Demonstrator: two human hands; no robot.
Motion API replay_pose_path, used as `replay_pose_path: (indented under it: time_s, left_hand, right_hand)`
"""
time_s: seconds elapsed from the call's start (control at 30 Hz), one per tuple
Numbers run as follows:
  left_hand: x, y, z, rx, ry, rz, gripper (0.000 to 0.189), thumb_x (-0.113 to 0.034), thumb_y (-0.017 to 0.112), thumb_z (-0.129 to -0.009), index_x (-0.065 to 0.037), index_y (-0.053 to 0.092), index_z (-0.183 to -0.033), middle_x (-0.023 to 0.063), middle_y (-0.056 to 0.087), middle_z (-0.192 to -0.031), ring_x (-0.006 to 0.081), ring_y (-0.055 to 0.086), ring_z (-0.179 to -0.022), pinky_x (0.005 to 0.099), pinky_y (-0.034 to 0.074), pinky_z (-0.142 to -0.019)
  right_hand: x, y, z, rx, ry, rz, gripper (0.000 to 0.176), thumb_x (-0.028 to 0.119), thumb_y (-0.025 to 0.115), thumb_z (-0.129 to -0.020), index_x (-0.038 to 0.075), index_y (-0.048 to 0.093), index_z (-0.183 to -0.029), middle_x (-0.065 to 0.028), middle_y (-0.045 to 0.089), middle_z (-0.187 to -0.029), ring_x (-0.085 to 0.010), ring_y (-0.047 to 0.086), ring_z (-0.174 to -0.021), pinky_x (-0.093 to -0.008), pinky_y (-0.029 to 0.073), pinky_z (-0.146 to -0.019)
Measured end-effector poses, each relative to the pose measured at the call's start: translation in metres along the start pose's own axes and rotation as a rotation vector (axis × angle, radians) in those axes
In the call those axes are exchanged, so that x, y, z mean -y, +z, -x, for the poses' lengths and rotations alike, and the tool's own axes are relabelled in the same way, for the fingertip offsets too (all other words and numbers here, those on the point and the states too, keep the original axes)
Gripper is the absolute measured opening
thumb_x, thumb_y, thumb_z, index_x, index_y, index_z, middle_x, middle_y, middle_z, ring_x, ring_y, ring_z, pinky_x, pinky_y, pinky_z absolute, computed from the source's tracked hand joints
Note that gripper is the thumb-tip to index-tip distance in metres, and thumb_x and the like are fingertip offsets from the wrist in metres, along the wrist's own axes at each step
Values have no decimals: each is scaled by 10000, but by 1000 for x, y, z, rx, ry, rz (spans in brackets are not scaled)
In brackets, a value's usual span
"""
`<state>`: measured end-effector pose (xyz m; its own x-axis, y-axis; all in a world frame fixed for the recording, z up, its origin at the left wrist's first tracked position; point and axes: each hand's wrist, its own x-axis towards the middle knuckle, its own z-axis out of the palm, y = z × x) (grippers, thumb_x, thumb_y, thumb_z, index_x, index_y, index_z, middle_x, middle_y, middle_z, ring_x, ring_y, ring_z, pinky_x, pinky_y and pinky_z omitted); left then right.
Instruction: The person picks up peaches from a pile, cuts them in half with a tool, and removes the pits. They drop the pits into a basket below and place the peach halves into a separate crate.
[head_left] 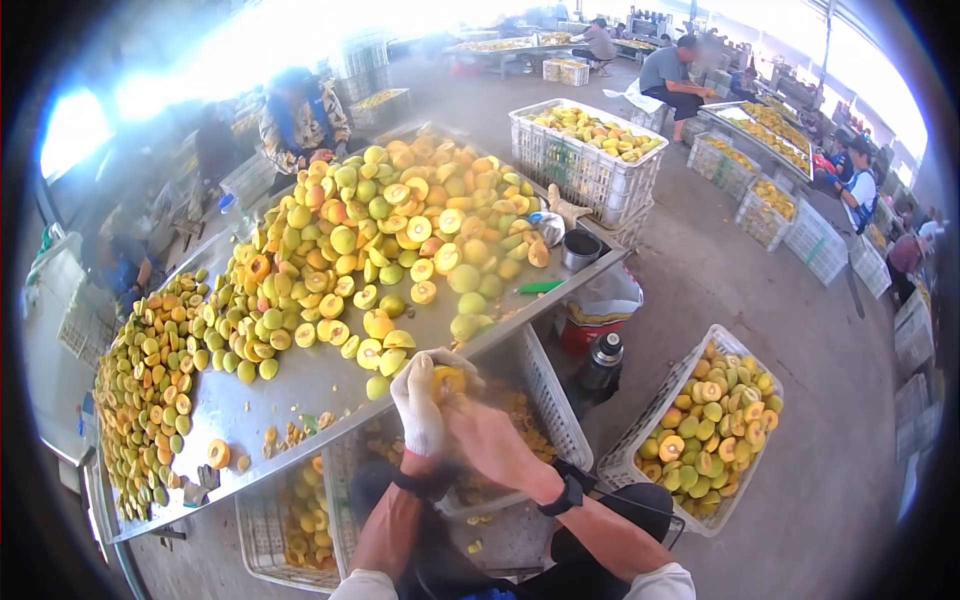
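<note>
At the near edge of the metal table (225, 395), my left hand (418, 400), in a white glove, is closed on a yellow-orange fruit half (449, 383). My bare right hand (483, 428) is against the same fruit, its fingers blurred and partly hidden, so what they grip cannot be made out. Both hands are close together above a crate (560, 400) of fruit scraps. Behind them, a large pile of halved and whole green-yellow fruit (345, 240) covers much of the table. A green-handled tool (540, 287) lies near the table's right edge.
A crate of fruit halves (710, 435) stands on the floor at right, near a thermos (602, 362) and a red-and-white bucket (590, 315). A metal cup (581, 250) sits at the table corner. Another full crate (590, 160) stands behind. A person (300, 125) is across the table.
</note>
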<state>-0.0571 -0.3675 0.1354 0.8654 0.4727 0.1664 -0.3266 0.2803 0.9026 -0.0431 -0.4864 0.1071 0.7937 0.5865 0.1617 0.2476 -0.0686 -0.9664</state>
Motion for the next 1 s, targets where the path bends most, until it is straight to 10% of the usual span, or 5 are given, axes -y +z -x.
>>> replay_pose_path:
  time_s: [0.17, 0.37, 0.53, 0.7, 1.0]
  left_hand:
    - [4, 5, 4, 5, 123, -72, 466, -314, 391, -1113, 66, 645, -1026, 154, 699, -922, 213, 682, -785, 342, 574, -728]
    - [12, 7, 3, -10, 154, -17, 497, -349, 372, -1123, 64, 640, -1050, 152, 708, -957, 215, 691, -800, 351, 572, -740]
    - [13, -7, 1, 28, 148, -120, 510, -380, 395, -1123, 61, 644, -1060, 150, 703, -962, 226, 691, -801, 359, 576, -739]
    - [8, -3, 6, 27, 192, -154, 517, -406, 408, -1119, 53, 642, -1078, 162, 693, -970, 228, 683, -810, 370, 577, -749]
    - [-2, 18, 7, -23, 124, -112, 547, -442, 375, -1118, 26, 650, -1050, 126, 696, -919, 207, 675, -802, 355, 568, -745]
  right_hand:
    - [16, -16, 4, 249, 451, -333, 370, 332, 525, -1077, -29, 604, -1095, -113, 595, -732, -157, 598, -640, -385, 492, -570]
    - [-6, 1, 4, -91, -97, 111, 358, 266, 567, -1058, -87, 606, -1010, -319, 648, -777, -531, 652, -802, -472, 532, -636]
    - [-10, 6, 6, -37, -79, 81, 302, 243, 566, -1057, -53, 619, -1031, -313, 661, -831, -513, 663, -839, -474, 525, -658]
    - [15, -10, 6, 175, 276, -273, 281, 225, 511, -1069, -31, 622, -1103, -108, 593, -700, -182, 592, -583, -368, 492, -555]
    - [-10, -5, 4, -43, -105, 82, 292, 217, 578, -1056, -72, 596, -1089, -314, 657, -798, -521, 651, -768, -500, 512, -627]
